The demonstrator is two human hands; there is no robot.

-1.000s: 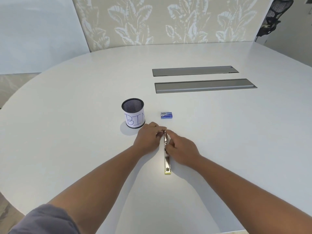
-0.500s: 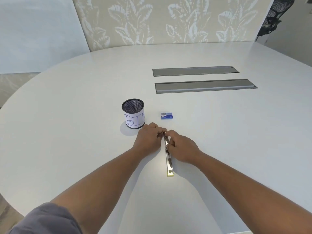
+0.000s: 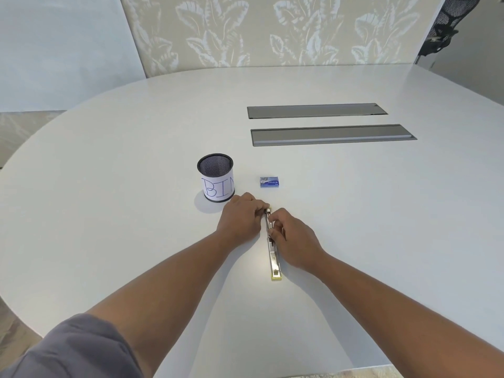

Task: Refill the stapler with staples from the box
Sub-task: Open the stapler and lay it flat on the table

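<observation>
A long metal stapler (image 3: 274,256) lies opened flat on the white table (image 3: 109,214), its yellow end pointing toward me. My left hand (image 3: 240,218) grips its far end from the left, fingers curled over the tip. My right hand (image 3: 296,238) pinches the stapler's far half from the right, fingertips on the metal channel. A small blue staple box (image 3: 269,181) sits closed on the table just beyond both hands, touched by neither.
A black mesh cup (image 3: 216,181) with a paper label reading BIN stands left of the staple box, close to my left hand. Two grey cable hatches (image 3: 332,135) lie further back. A black office chair (image 3: 447,25) stands at the far right.
My right hand's fingers have shifted slightly along the stapler's far half. The stapler's near end has swung a little to the right. The left hand stays put.
</observation>
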